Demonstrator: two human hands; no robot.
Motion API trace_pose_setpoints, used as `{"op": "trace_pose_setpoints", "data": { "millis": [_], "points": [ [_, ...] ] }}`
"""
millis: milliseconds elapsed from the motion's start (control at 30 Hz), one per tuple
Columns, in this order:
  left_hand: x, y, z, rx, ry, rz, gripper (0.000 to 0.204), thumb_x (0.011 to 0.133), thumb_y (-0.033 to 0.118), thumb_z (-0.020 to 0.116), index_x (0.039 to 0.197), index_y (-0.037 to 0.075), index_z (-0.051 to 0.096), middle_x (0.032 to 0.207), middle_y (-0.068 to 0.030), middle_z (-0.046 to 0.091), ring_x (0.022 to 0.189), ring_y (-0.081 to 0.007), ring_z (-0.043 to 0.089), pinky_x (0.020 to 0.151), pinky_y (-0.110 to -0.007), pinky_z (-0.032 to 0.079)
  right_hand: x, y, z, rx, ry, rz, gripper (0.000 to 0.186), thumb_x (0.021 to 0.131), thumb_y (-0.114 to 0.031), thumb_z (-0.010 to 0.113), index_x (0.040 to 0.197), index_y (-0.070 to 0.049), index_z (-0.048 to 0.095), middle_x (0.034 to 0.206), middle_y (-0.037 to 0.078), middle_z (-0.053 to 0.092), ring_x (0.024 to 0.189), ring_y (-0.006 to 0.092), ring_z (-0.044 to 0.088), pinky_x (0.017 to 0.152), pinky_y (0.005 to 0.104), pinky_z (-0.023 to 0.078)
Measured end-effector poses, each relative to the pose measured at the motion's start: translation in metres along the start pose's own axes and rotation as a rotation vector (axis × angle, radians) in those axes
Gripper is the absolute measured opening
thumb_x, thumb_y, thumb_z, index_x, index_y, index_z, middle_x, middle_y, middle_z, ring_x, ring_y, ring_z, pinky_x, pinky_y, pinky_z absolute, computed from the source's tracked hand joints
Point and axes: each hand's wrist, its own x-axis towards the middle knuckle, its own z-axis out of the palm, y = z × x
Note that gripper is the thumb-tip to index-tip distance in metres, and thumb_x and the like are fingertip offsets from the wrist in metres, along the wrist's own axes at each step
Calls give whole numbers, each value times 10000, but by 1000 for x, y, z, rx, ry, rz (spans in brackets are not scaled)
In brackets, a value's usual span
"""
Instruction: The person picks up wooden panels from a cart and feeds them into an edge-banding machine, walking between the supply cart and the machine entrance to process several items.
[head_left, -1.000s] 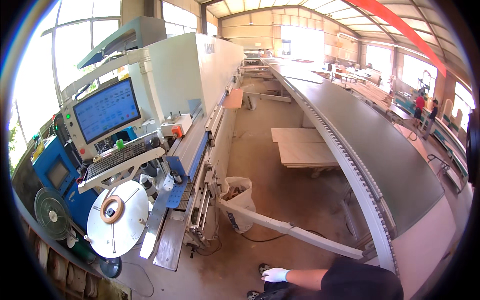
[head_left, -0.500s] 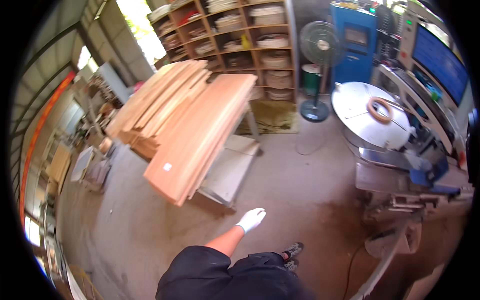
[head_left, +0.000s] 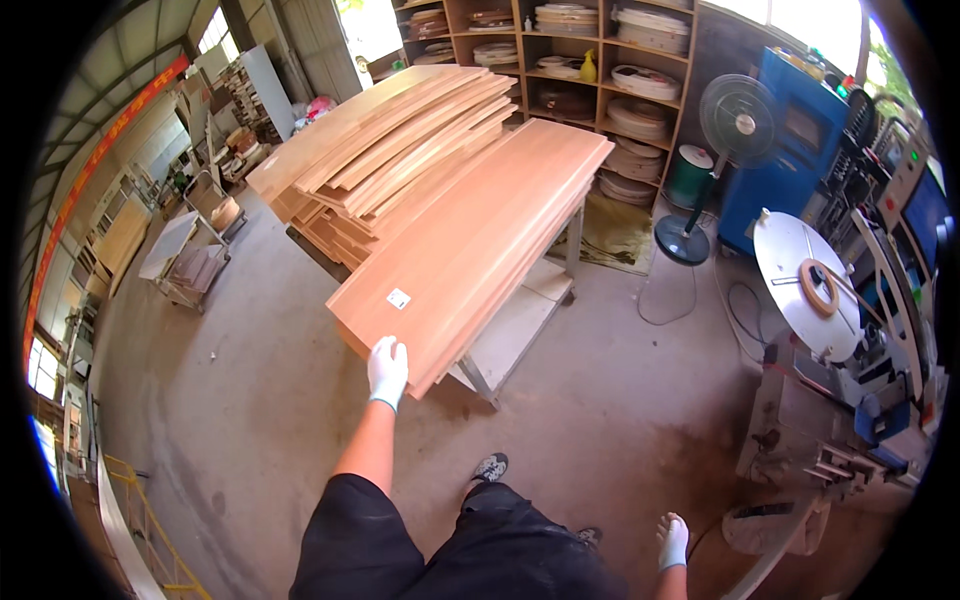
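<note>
My left hand (head_left: 387, 371), in a white glove, is at the near end of a stack of reddish-brown wooden boards (head_left: 470, 220). Its fingers point up and sit slightly apart over the top board's edge; whether they press on it I cannot tell. A small white label (head_left: 398, 299) lies on the top board just beyond the fingertips. Low on the right, my right hand (head_left: 673, 541), gloved too, hangs over the floor with its fingers stretched out and nothing in them.
The boards rest on a metal-framed cart (head_left: 500, 360); lighter planks (head_left: 400, 140) are piled beside them. Shelves (head_left: 600, 90) of coiled rolls stand behind. At right are a fan (head_left: 738, 120), a blue cabinet (head_left: 790, 140) and a machine with a white disc (head_left: 800, 260).
My left hand has moved forward and left to the boards' near end. My right hand has come into view at lower right. The view has shifted, bringing the boards rightward.
</note>
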Motion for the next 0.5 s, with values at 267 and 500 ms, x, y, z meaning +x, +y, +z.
{"op": "trace_pose_setpoints", "data": {
  "millis": [267,500],
  "points": [
    [156,-108,-24,463,-306,-216,675,876,437,597,1374,2,463,1448,-196,445,1342,-368,400,1102,-453,366,-75,-9,240,-35,-411,48,383,974,-278,555,1233,4,566,1127,163,634,1024,303,634,845,420,537],
    [153,-124,-10,297,-155,-220,637,863,412,640,1282,-48,505,1283,-271,533,1209,-426,499,1026,-492,415,-163,-119,437,-615,-851,-397,520,977,-215,536,1439,-12,414,1321,148,555,1188,232,547,1050,380,422]
  ]
}}
